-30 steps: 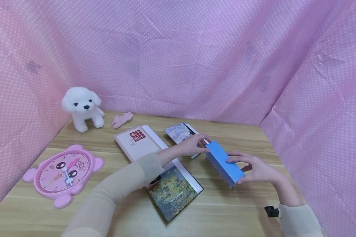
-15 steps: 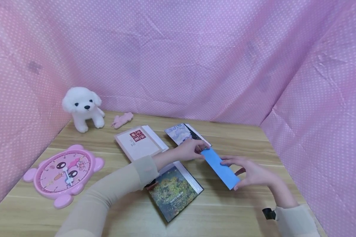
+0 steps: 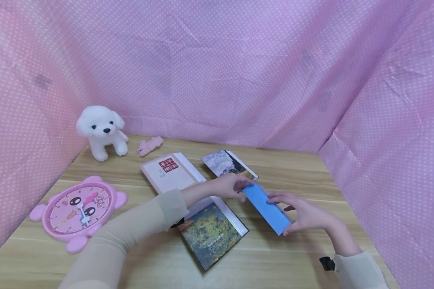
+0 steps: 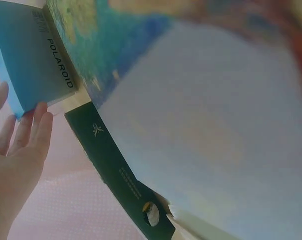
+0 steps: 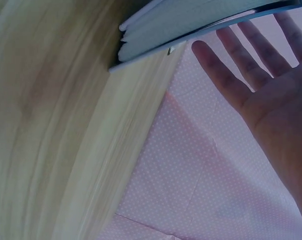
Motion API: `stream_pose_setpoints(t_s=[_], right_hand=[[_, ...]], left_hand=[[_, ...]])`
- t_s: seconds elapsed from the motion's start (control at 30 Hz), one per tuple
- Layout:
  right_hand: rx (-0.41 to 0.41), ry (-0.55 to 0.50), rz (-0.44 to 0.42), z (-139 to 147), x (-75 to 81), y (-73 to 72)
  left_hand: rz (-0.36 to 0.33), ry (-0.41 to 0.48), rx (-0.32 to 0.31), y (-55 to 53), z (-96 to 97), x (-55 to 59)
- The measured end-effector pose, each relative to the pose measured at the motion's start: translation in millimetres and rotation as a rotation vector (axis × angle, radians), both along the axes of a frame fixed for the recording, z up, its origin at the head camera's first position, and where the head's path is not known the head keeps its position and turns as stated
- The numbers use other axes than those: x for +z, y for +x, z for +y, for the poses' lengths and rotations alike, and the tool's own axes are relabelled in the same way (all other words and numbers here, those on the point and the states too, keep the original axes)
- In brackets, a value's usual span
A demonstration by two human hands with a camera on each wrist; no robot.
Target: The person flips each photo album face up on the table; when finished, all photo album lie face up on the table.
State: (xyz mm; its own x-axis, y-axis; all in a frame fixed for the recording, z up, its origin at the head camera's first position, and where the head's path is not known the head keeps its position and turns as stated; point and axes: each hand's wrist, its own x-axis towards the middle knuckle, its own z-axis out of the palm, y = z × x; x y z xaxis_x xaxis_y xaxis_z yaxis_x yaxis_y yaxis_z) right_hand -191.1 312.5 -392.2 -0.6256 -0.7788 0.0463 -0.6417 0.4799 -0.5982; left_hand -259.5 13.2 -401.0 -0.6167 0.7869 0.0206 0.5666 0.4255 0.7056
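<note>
A blue album (image 3: 267, 209) stands on edge at the right of the table, a narrow blue side facing up. POLAROID is printed on the face of the blue album (image 4: 31, 50) in the left wrist view. My left hand (image 3: 232, 186) pinches its far end. Across from it my right hand (image 3: 307, 212) holds the near part, fingers along the right side and thumb at the near corner. Below the right wrist camera's top edge, the album's white pages (image 5: 190, 32) show between covers, my fingers (image 5: 225, 75) stretched behind the lower cover.
Left of the blue album lie a landscape-covered photo album (image 3: 213, 237), a pale album with red characters (image 3: 168, 172) and a purple-and-white patterned album (image 3: 220, 162). Farther left are a pink clock (image 3: 81, 210), a white plush dog (image 3: 103, 132) and a pink plush piece (image 3: 150, 146).
The blue album has shifted left and toward the near side, and tipped so its left face no longer shows from above. Both hands moved with it, keeping their hold.
</note>
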Motion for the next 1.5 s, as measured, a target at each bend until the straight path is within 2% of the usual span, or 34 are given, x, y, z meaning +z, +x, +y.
stream_pose_setpoints(t_s=[0.1,0.27,0.47,0.8,1.17,1.5], right_hand=[[-0.003,0.022,0.024,-1,-2.9,2.2],[-0.055,0.097,0.119,-3,-6.0,4.9],[-0.068,0.148,0.166,-7,-9.9,4.0],[-0.052,0.169,0.182,-10,-19.9,3.1],[-0.071,0.244,0.195,-10,-27.1,7.8],[-0.081,0.281,0.183,-9,-28.3,8.1]], left_hand=[[-0.046,-0.04,-0.03,2.1,-2.8,-0.4],[-0.112,-0.078,-0.087,5.9,-6.8,0.1],[-0.154,-0.095,-0.126,12.0,-11.2,0.1],[-0.155,-0.166,-0.171,15.0,-11.7,-8.1],[-0.097,-0.229,-0.206,15.4,-8.2,-17.3],[-0.067,-0.236,-0.205,16.4,-8.5,-23.9]])
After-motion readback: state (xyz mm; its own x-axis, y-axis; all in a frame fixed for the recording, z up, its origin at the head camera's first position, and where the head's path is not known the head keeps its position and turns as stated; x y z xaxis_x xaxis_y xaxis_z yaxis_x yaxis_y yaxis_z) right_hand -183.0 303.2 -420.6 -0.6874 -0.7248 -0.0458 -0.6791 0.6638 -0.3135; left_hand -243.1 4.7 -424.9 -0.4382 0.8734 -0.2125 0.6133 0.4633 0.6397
